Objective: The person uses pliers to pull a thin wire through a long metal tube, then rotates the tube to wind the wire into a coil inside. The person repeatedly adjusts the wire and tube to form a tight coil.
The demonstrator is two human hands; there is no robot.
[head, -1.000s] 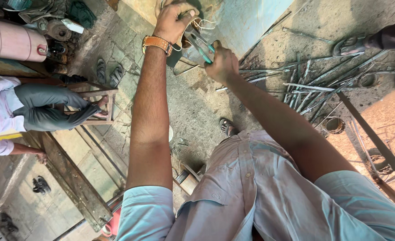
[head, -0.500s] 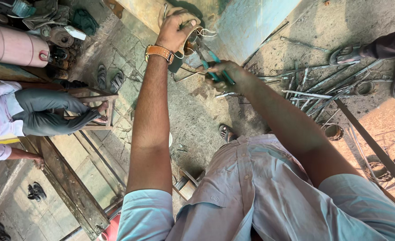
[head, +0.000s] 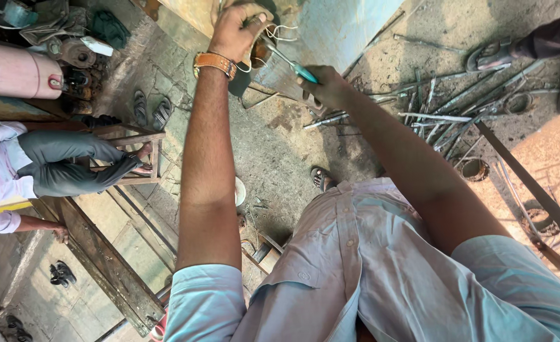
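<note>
The left hand point(head: 239, 28), leather band at the wrist, is clenching a small round part with loose white wires point(head: 280, 33) against the blue-painted metal body point(head: 337, 25). The right hand point(head: 327, 85) is gripping a teal-handled screwdriver point(head: 292, 63), its tip pointing in at that part. The part is sitting held at the body's edge; whether it is fastened yet is hard to tell, possibly not. Steel rods point(head: 445, 117) are lying on the floor just beside. A gloved co-worker point(head: 71, 161) is standing well apart.
</note>
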